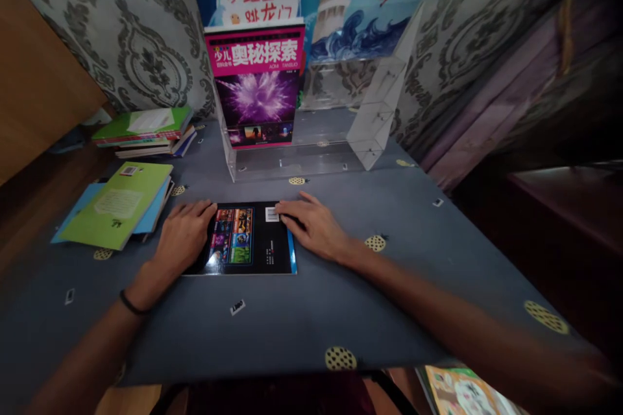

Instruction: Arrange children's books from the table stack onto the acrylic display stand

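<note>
The left forearm is slanted in from the near left, bare, and the left hand is turned palm down at its far end, its fingers kept close together, slightly bent and aimed toward the far right. The right forearm is stretched in a longer diagonal from the near right, its wrist held low. The right hand is laid palm down and pointed left, with the index finger extended, the thumb set on the near side and another finger lifted apart on the far side.
</note>
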Available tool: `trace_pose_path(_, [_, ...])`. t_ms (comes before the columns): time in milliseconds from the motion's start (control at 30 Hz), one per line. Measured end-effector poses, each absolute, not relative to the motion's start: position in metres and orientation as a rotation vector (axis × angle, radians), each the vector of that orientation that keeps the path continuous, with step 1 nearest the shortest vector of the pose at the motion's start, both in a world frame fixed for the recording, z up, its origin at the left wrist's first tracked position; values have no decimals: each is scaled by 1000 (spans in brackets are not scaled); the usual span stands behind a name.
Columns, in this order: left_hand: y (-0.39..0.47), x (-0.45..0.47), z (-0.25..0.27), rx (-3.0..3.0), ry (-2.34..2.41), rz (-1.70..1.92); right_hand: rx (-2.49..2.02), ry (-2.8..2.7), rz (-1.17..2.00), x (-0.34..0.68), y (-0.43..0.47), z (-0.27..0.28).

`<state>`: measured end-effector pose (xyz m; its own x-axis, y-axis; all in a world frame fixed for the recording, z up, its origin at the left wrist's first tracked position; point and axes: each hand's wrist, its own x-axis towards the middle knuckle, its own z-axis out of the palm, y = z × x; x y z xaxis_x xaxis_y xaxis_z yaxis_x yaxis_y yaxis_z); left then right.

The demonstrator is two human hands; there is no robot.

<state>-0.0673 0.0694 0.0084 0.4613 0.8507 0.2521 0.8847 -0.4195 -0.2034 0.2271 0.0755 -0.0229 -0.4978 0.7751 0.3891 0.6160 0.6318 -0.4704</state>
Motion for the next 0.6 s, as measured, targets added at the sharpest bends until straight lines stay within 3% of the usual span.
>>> trace_pose_path(133, [70, -47, 19, -2650, -1395, -280, -1066, -2116, 600, 233, 81, -22])
trace_pose_path(233, [65, -22, 25, -3038, -1067, -359, -1059, -2063, 718, 237, 81, -20])
trace_pose_path(367, [57, 1, 28, -3332, -718, -256, -1042, -2108, 708, 239, 80, -23])
trace_pose_path(600, [55, 0, 17, -3357, -573, -326, -1024, -2224, 607, 238, 81, -30])
